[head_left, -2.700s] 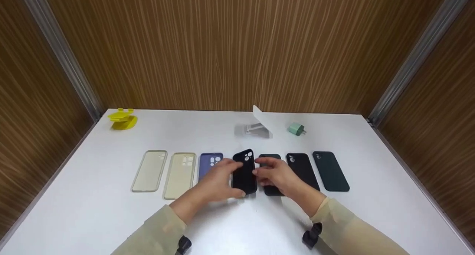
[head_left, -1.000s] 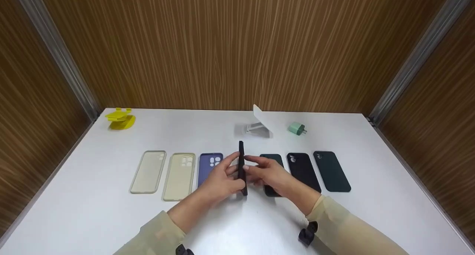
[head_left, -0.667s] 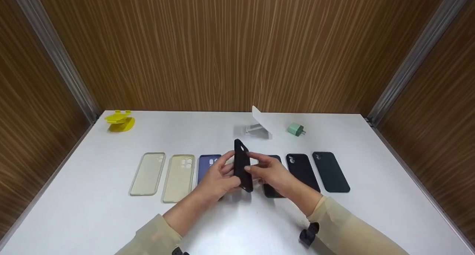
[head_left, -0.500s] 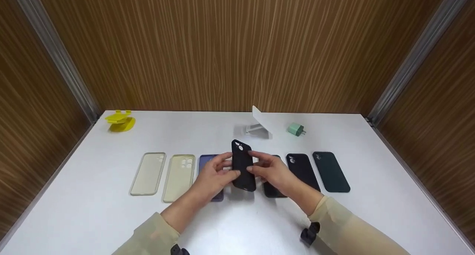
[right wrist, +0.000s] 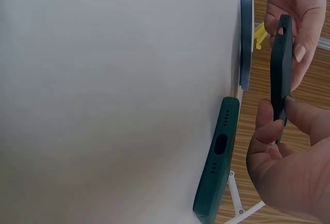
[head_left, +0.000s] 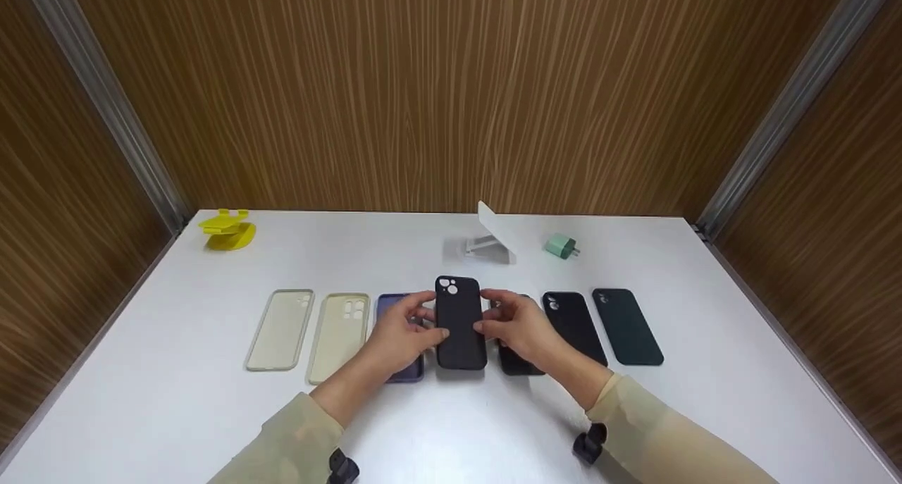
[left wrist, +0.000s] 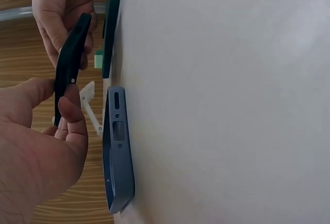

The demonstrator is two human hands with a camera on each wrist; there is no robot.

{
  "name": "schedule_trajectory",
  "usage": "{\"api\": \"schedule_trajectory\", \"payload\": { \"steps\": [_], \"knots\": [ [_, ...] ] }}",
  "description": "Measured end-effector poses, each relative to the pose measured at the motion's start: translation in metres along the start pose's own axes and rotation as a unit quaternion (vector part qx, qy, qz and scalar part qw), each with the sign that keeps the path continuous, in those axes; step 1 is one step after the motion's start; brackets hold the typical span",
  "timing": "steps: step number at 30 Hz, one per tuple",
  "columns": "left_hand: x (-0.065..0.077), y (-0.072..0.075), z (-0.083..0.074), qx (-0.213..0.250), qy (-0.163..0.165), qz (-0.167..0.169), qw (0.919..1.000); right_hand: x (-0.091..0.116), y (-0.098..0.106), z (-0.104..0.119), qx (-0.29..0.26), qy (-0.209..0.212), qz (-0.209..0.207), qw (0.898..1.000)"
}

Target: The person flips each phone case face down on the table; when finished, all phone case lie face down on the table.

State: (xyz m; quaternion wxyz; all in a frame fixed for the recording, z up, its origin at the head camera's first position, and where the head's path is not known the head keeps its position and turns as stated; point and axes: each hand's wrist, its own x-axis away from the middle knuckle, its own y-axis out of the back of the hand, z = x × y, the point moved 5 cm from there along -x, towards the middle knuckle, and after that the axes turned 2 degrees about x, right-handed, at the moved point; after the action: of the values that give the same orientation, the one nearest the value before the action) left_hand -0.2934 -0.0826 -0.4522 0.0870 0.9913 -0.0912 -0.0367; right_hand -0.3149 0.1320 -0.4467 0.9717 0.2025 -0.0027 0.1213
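Note:
A black phone case (head_left: 459, 325) is held between both hands just above the table, its back facing the head camera and its camera cutouts at the upper left. My left hand (head_left: 398, 336) pinches its left edge, thumb on the back. On the opposite edge, the right hand (head_left: 523, 330) pinches it between thumb and fingers. Both wrist views show the case clear of the tabletop. Partly hidden behind the left hand lies a purple-blue phone case (head_left: 406, 373). A dark green case (head_left: 521, 364) lies partly under the right hand.
To the left lie a whitish case (head_left: 280, 332) and a cream case (head_left: 340, 343). Another black case (head_left: 574, 325) and a dark green case (head_left: 627, 327) lie right. Behind stand a yellow stand (head_left: 229, 230), a white stand (head_left: 495, 234) and a green charger plug (head_left: 561, 246).
The black case has been turned over between the hands: its cutouts were at the upper right, then it stood edge-on, and now its back shows with cutouts upper left. The other cases have stayed put.

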Motion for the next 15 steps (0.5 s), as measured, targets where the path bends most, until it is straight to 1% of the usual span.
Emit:
{"api": "schedule_trajectory", "payload": {
  "steps": [5, 9, 15],
  "knots": [
    [-0.0017, -0.0021, 0.0035, -0.017, -0.006, 0.005, 0.9998, 0.0005, 0.0008, -0.0011, 0.033, 0.005, -0.006, 0.999],
    [-0.0028, -0.0026, 0.0050, -0.040, -0.016, 0.002, 0.9991, 0.0005, 0.0007, -0.0019, 0.046, 0.012, -0.008, 0.999],
    [-0.0033, -0.0039, 0.0093, -0.050, -0.019, 0.002, 0.9985, 0.0011, 0.0005, -0.0043, 0.060, 0.009, -0.005, 0.998]
  ]
}}
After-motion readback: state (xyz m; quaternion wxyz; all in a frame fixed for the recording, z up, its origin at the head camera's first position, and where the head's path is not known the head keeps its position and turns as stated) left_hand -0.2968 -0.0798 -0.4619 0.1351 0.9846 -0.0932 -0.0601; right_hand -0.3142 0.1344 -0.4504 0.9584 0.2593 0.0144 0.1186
